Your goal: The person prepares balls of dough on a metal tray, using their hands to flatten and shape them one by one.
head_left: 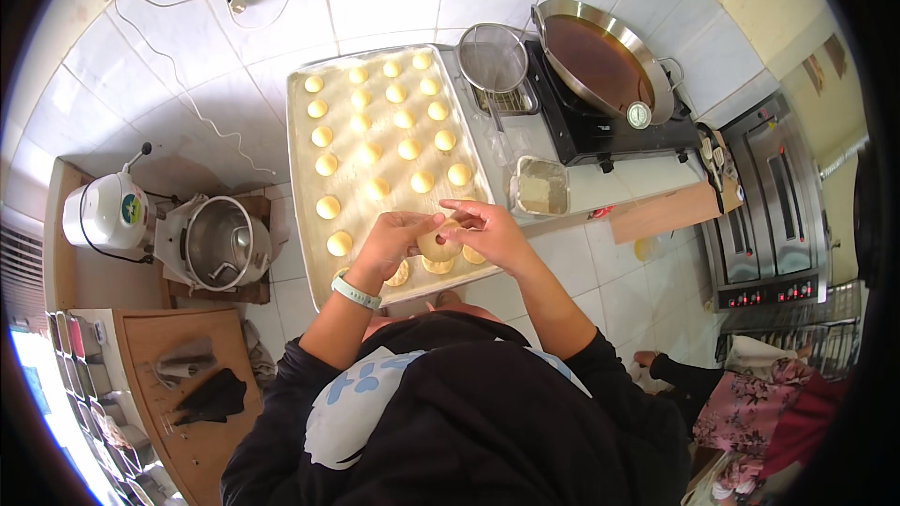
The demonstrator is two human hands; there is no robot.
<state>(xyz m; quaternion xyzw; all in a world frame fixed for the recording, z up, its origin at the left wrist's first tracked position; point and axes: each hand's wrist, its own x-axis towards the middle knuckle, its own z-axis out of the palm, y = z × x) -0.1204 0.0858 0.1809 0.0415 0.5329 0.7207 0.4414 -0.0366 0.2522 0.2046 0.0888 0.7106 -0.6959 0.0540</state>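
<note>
Between my two hands, above the near end of a large metal tray, is a ring of pale dough with a small hole in its middle. My left hand, wearing a light green band at the wrist, pinches the ring's left side. On its right side, the fingers of my right hand grip the dough near the hole. Rows of round dough balls lie on the floured tray. Along the near edge, partly hidden under my hands, sit several flatter dough pieces.
A wide pan of brown oil with a dial thermometer stands on a black gas stove. Beside the tray are a mesh strainer and a flour container. A mixer bowl is left, an oven right. Another person is lower right.
</note>
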